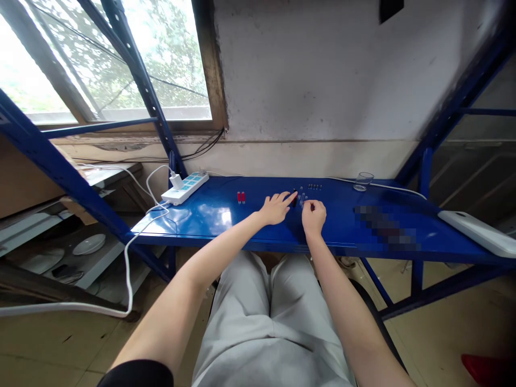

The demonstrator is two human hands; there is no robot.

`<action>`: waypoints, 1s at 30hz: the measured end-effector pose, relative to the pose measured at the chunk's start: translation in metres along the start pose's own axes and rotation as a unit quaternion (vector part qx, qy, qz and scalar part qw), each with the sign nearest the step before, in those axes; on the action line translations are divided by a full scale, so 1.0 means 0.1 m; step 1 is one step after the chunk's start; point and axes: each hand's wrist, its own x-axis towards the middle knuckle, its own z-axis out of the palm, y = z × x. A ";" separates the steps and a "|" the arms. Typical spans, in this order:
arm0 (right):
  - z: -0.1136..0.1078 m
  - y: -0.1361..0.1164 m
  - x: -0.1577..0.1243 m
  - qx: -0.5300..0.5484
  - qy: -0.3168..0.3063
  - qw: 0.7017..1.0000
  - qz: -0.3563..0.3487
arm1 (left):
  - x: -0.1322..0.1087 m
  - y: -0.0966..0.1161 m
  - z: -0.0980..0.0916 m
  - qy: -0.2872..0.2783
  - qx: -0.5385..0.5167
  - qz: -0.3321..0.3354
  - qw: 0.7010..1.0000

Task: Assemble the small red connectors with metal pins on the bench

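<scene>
My left hand (277,208) lies low over the blue tabletop with its fingers spread. Its index fingertip reaches a small black piece (295,198) and seems to touch it. Close by on the right, my right hand (314,216) is closed, thumb and fingers together; what it holds, if anything, is hidden. Several small clear pieces (302,197) lie between the two hands, just beyond the right fingers. Behind them is a row of several tiny dark-and-clear pieces (315,187). Two small red cylinders (241,197) stand or lie side by side to the left.
A white power strip (186,188) with a plug and cable sits at the blue table's (193,223) left end. A clear glass (363,181) stands at the back right. A blurred-out dark object (387,228) and a white flat device (478,232) lie on the right.
</scene>
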 end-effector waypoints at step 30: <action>0.15 0.19 0.01 -0.184 -0.183 0.966 -0.011 | -0.23 -0.03 0.27 0.307 -0.285 -0.198 0.886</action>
